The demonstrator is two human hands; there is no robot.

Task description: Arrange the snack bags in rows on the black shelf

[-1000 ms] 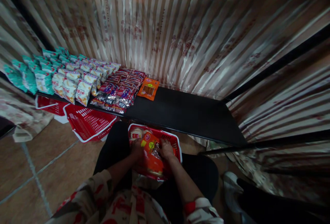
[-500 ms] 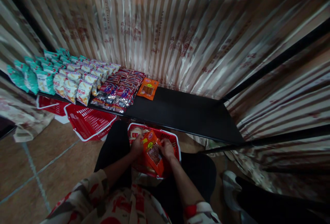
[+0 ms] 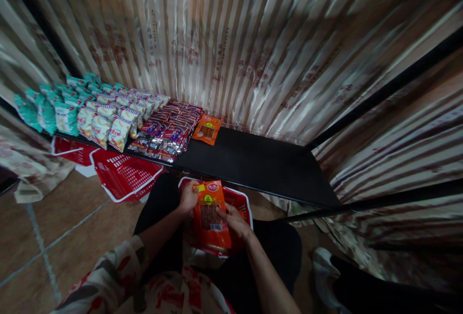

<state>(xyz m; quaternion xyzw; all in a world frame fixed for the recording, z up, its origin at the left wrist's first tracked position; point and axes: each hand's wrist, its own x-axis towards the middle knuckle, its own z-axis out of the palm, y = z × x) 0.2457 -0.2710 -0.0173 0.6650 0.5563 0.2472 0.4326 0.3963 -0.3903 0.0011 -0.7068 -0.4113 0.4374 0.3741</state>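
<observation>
An orange snack packet (image 3: 211,215) with a clear window showing brown sticks is held between both hands, over a red shopping basket (image 3: 241,203) at my knees. My left hand (image 3: 188,197) grips the packet's upper left edge. The fingers of my right hand (image 3: 235,220) are closed on its right side, the thumb over the front. A similar orange packet (image 3: 207,129) lies flat on the black shelf (image 3: 256,159) in front of me, beside rows of red and purple packets (image 3: 170,130).
White snack bags (image 3: 120,133) and green snack bags (image 3: 66,118) stand in rows on the shelf's left part. Another red basket (image 3: 126,174) sits under it. A striped curtain hangs behind, black poles rise at the right, and someone's shoe (image 3: 324,275) is at the lower right.
The orange packet has come up out of the basket and turned more upright. Both hands still hold it; the left has moved slightly up and left.
</observation>
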